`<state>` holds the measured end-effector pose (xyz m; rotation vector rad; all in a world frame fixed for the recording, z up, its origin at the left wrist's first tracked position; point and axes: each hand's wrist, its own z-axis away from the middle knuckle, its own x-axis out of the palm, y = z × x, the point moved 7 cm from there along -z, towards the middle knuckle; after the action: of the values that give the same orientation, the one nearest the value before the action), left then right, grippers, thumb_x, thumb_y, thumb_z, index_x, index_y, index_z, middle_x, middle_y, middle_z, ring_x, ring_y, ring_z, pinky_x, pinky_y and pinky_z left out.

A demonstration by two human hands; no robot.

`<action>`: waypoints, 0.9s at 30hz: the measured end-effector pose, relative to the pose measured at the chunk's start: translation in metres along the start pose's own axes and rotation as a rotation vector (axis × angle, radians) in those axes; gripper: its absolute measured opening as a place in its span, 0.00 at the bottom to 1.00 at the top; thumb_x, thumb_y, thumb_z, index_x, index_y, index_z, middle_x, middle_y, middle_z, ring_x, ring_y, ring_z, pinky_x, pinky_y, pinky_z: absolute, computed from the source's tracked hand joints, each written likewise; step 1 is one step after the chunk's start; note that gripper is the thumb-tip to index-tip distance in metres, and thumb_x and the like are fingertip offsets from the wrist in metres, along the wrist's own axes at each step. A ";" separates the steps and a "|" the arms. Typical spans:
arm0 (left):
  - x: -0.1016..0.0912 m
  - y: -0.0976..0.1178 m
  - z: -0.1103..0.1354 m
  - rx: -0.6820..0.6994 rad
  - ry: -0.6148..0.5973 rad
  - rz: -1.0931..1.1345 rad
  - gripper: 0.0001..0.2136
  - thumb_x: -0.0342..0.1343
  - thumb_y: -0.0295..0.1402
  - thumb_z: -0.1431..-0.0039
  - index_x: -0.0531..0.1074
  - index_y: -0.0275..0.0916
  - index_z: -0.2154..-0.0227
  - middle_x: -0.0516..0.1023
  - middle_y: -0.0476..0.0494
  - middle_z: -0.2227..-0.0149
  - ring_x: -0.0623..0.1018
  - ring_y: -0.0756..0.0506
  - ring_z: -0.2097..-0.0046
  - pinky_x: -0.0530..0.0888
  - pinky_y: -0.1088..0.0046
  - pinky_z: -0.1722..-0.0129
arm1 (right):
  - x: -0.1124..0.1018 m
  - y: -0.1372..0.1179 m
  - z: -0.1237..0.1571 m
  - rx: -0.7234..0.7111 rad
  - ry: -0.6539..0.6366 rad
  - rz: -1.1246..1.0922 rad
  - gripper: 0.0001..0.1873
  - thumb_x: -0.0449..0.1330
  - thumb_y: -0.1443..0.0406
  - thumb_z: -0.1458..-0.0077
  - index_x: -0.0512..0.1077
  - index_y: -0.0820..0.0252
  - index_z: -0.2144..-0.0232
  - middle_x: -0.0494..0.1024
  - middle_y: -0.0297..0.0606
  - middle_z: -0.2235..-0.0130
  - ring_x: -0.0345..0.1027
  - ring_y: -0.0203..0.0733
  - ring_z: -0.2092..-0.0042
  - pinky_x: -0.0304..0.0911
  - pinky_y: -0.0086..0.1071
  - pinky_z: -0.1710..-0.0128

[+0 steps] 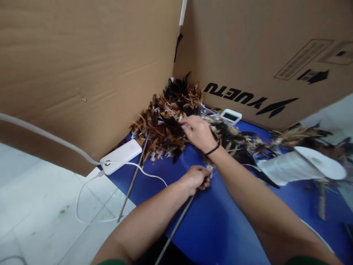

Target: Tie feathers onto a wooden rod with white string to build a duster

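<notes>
My left hand is closed around a thin stick that slants up from the bottom edge. Something whitish, too small to make out, shows at its fingertips. Farther forward, my right hand, with a black band at the wrist, pinches at a feather in the heap of brown and black feathers. Its fingertips are partly lost among the feathers. A second thin stick lies left of my left hand, its upper end against the heap.
Cardboard walls stand behind and to the left. On the blue surface lie a white power bank with a cable, a small white display device and a white spool. More feathers lie at the right.
</notes>
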<state>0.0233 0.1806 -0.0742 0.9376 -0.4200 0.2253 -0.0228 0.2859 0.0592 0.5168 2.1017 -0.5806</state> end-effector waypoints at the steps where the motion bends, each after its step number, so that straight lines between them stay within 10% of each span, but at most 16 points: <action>1: 0.000 0.000 0.000 0.009 -0.005 0.008 0.07 0.51 0.33 0.48 0.59 0.38 0.76 0.60 0.55 0.82 0.59 0.57 0.85 0.48 0.80 0.85 | 0.010 -0.020 0.000 -0.118 -0.101 -0.018 0.11 0.51 0.67 0.43 0.72 0.61 0.62 0.75 0.42 0.59 0.64 0.44 0.55 0.55 0.37 0.53; 4: -0.001 -0.001 -0.004 0.047 0.007 0.003 0.05 0.47 0.29 0.48 0.61 0.37 0.77 0.60 0.54 0.83 0.59 0.57 0.86 0.48 0.79 0.85 | 0.041 -0.055 0.004 -0.274 -0.326 0.079 0.10 0.53 0.65 0.43 0.73 0.60 0.61 0.75 0.43 0.59 0.61 0.46 0.54 0.51 0.39 0.55; 10: -0.002 -0.003 -0.006 0.068 0.012 -0.017 0.06 0.47 0.28 0.47 0.60 0.37 0.78 0.60 0.53 0.82 0.58 0.57 0.85 0.49 0.80 0.85 | 0.065 -0.048 0.010 -0.231 -0.446 0.167 0.11 0.51 0.70 0.44 0.73 0.62 0.64 0.74 0.43 0.62 0.61 0.46 0.57 0.50 0.39 0.56; 20: -0.002 -0.001 0.002 0.001 -0.033 0.008 0.07 0.50 0.31 0.43 0.58 0.39 0.74 0.67 0.52 0.81 0.62 0.57 0.85 0.47 0.81 0.86 | -0.062 -0.030 0.001 0.060 0.006 -0.651 0.10 0.59 0.59 0.47 0.72 0.61 0.68 0.74 0.35 0.66 0.68 0.38 0.62 0.62 0.31 0.61; 27: 0.000 0.005 0.003 0.037 -0.109 -0.042 0.07 0.50 0.32 0.42 0.65 0.34 0.72 0.69 0.48 0.80 0.58 0.58 0.85 0.45 0.81 0.86 | -0.138 -0.024 0.058 0.103 -0.039 -0.557 0.10 0.55 0.60 0.43 0.73 0.55 0.61 0.75 0.34 0.66 0.69 0.35 0.65 0.63 0.29 0.65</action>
<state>0.0207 0.1813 -0.0691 0.9965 -0.4976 0.1447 0.0752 0.2130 0.1492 -0.0393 2.1853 -1.0067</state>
